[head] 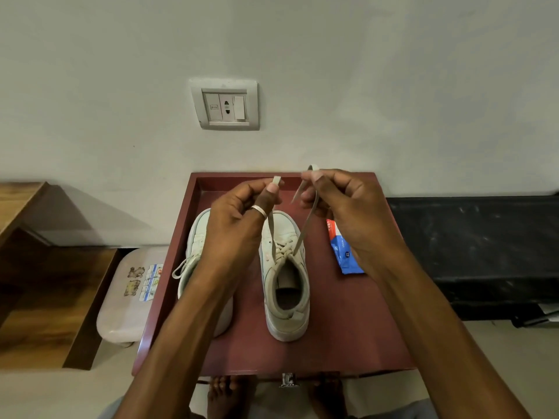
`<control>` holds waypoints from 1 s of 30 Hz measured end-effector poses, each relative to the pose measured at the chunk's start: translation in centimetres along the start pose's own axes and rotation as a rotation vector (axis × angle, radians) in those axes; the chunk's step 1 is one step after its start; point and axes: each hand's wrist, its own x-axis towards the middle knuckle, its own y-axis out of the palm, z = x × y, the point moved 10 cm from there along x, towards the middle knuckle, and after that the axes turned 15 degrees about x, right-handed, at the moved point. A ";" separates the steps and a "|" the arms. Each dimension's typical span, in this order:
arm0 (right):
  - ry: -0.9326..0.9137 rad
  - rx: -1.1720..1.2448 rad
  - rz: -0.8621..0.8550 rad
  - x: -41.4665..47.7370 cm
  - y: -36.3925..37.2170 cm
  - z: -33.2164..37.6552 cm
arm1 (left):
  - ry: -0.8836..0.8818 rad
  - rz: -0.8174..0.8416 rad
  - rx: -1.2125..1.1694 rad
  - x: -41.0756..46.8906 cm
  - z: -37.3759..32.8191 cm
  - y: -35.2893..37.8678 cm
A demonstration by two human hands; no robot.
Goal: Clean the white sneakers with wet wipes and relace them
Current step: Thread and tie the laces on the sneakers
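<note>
Two white sneakers stand side by side on a dark red table [348, 334], toes toward the wall. The right sneaker [287, 285] is laced, and its two lace ends rise from the top eyelets. My left hand [242, 216] pinches the left lace end [270, 231] between thumb and fingers. My right hand [341, 207] pinches the right lace end [305, 228], with a loop showing above the fingers. Both hands are held above the toe of this shoe. The left sneaker [196, 237] is partly hidden under my left forearm, its lace loop hanging off its left side.
A blue and red wet wipes pack [343, 252] lies on the table right of the shoes. A pale plastic stool [127, 300] stands left of the table, beside a wooden step [45, 282]. A black bench [472, 246] is at the right. A wall socket [225, 105] is above.
</note>
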 end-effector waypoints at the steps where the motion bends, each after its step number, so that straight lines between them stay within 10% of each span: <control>1: -0.029 0.007 -0.005 0.0 0.0 0.6 | 0.013 -0.012 -0.002 0.1 -0.3 -0.2; 16: 0.013 0.024 0.097 -0.9 1.8 0.7 | 0.336 0.041 0.385 -0.1 -3.6 1.0; 30: 0.087 0.063 -0.059 -0.6 0.8 -1.4 | 0.076 0.054 0.142 0.5 -1.4 -0.1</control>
